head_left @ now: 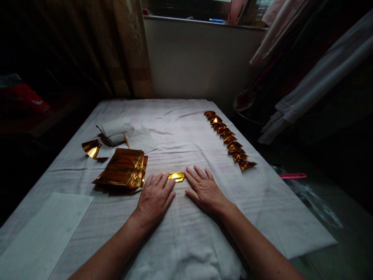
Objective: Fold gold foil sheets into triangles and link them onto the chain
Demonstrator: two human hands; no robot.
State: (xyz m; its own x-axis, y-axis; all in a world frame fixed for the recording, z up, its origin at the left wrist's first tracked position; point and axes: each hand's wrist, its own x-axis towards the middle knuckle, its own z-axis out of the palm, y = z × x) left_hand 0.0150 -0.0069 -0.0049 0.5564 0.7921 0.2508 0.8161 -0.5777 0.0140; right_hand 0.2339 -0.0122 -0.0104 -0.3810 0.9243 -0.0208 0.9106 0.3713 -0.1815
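A narrow folded strip of gold foil paper [176, 176] lies flat on the cloth-covered table between my hands. My left hand [154, 196] rests palm down with its fingers stretched out, and its fingertips cover the strip's left end. At the strip's right end, my right hand [205, 189] lies flat with fingers spread, its fingertips touching or just beside the edge. Left of my left hand sits a stack of gold foil sheets [121, 169]. Along the table's right side runs a row of several folded gold foil pieces [229, 139].
Behind the stack are a curled gold sheet [92, 148] and crumpled white paper [116, 128]. A white sheet [48, 233] lies at the front left of the table [180, 116]. Clothes [314, 81] hang at right, and a pink-handled object [293, 176] is beyond the right edge.
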